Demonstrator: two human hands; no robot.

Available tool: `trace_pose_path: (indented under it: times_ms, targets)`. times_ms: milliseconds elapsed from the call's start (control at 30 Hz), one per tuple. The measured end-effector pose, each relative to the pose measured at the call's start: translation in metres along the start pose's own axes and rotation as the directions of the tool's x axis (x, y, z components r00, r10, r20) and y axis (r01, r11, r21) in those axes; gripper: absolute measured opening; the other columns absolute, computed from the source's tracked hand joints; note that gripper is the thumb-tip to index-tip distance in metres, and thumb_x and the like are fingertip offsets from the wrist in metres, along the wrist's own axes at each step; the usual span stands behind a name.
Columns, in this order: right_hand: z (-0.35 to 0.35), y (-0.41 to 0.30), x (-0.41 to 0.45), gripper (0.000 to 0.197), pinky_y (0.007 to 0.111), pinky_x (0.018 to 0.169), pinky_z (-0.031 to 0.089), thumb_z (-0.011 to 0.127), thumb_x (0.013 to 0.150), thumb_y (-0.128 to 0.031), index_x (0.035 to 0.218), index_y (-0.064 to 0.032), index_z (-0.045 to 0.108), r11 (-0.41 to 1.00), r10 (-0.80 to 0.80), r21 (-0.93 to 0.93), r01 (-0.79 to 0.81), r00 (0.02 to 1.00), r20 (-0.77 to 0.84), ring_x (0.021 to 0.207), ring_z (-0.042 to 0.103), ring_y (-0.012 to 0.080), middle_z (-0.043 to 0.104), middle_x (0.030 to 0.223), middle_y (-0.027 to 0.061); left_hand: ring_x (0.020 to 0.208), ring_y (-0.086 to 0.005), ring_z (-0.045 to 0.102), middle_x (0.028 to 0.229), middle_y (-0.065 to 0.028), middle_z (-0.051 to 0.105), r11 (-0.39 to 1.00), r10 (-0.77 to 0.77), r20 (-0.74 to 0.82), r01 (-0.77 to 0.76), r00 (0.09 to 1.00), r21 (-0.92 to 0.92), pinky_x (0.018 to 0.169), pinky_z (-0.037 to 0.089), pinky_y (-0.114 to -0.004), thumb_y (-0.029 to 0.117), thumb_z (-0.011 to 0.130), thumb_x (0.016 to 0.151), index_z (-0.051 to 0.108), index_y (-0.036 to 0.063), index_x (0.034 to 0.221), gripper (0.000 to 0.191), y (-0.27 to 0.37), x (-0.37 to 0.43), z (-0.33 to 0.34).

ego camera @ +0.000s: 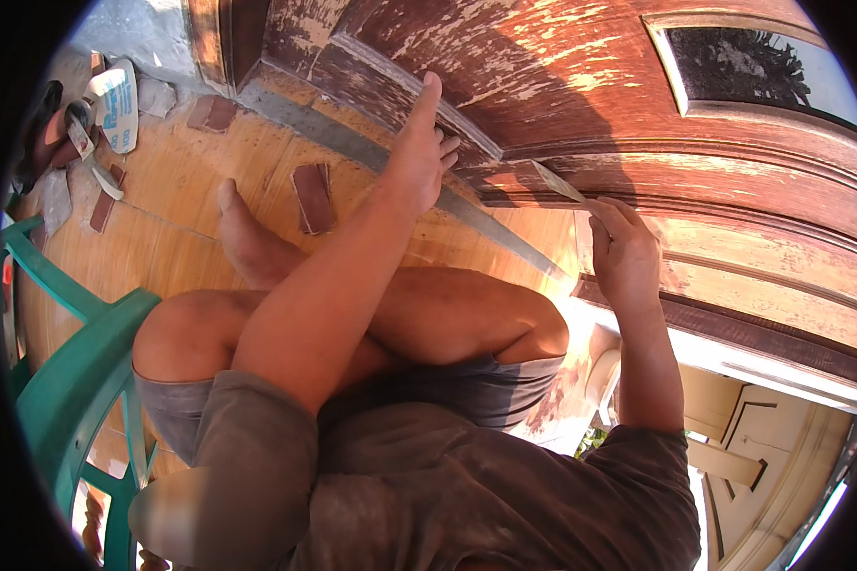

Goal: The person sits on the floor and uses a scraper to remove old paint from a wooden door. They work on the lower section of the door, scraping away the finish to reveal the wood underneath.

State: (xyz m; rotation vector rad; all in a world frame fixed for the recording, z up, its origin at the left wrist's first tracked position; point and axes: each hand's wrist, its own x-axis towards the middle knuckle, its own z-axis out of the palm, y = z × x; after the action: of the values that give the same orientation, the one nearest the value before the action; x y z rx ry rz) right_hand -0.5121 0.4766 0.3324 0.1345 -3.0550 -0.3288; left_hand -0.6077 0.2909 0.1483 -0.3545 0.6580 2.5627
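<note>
A wooden door (514, 78) with patchy, worn reddish-brown finish stands in front of me. In my right hand (627, 253) is a thin, flat, pale scraper (558, 182), pinched between thumb and fingers. Its far end lies against or just over the door's lower moulding; exact contact is hard to tell. My left hand (423, 160) holds nothing visible, with the thumb pointing up and the other fingers partly bent. It is close to the door's lower panel (407, 86), but whether it touches is unclear.
Sandpaper pieces (313, 198) lie on the wood-look tiled floor (178, 250) near my bare foot (253, 235). Farther left are a white printed piece (118, 107) and a tool with a pale curved end (82, 135). A green chair (78, 385) stands at my left. The door has a glass pane (743, 68).
</note>
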Motion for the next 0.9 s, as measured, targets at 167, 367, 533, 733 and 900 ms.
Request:
trace_pose_path:
  times_ms: [167,367,533,733,900]
  targets:
    - [-0.056,0.023,-0.017,0.019,0.035,0.081,0.061,0.069,0.099,-0.003,0.115,-0.0037,0.077,1.000,0.000,-0.030,-0.005,0.987,-0.159,0.098,0.076,0.0277,0.076,0.116,0.0153,0.158,-0.0498,0.016,0.172,-0.0327,-0.010,0.999,0.016,0.007,-0.016,1.000,0.052,0.129,0.019,-0.053,0.079,0.055,0.094,-0.015,0.0017,0.166,0.127,-0.009,0.003,-0.003]
    - [0.010,0.002,0.001,0.021,0.040,0.077,0.062,0.064,0.097,-0.007,0.114,-0.0114,0.075,0.987,-0.094,-0.139,0.079,0.990,-0.103,0.095,0.075,0.0291,0.074,0.119,0.0067,0.158,-0.0499,0.017,0.172,-0.0325,-0.009,0.999,0.015,0.014,-0.016,1.000,0.034,0.129,0.021,-0.053,0.079,0.057,0.094,-0.014,0.0012,0.166,0.128,-0.007,0.000,-0.002]
    - [0.016,-0.008,-0.004,0.021,0.042,0.076,0.063,0.067,0.096,-0.007,0.114,-0.0116,0.077,0.982,-0.107,-0.153,0.111,0.994,0.038,0.093,0.076,0.0322,0.076,0.120,0.0090,0.158,-0.0491,0.017,0.172,-0.0320,-0.009,1.000,-0.001,0.010,0.001,1.000,0.004,0.129,0.021,-0.052,0.080,0.058,0.092,-0.014,0.0001,0.166,0.130,-0.001,-0.002,-0.003]
    - [0.001,0.011,-0.014,0.022,0.042,0.076,0.063,0.063,0.097,-0.007,0.115,-0.0109,0.076,0.979,-0.106,-0.173,0.104,0.994,-0.003,0.094,0.076,0.0329,0.074,0.122,0.0108,0.158,-0.0488,0.016,0.172,-0.0318,-0.009,1.000,0.003,0.029,-0.004,1.000,0.027,0.129,0.020,-0.052,0.080,0.059,0.092,-0.014,-0.0001,0.166,0.131,-0.008,0.003,-0.005]
    - [0.081,-0.012,0.001,0.031,0.041,0.077,0.062,0.056,0.095,-0.004,0.121,-0.0129,0.071,0.967,-0.100,-0.206,0.149,0.968,0.229,0.095,0.076,0.0315,0.071,0.127,0.0099,0.158,-0.0483,0.016,0.173,-0.0314,-0.010,1.000,-0.019,0.022,0.019,1.000,0.005,0.129,0.019,-0.053,0.081,0.058,0.092,-0.013,0.0026,0.167,0.130,-0.004,0.001,-0.005]
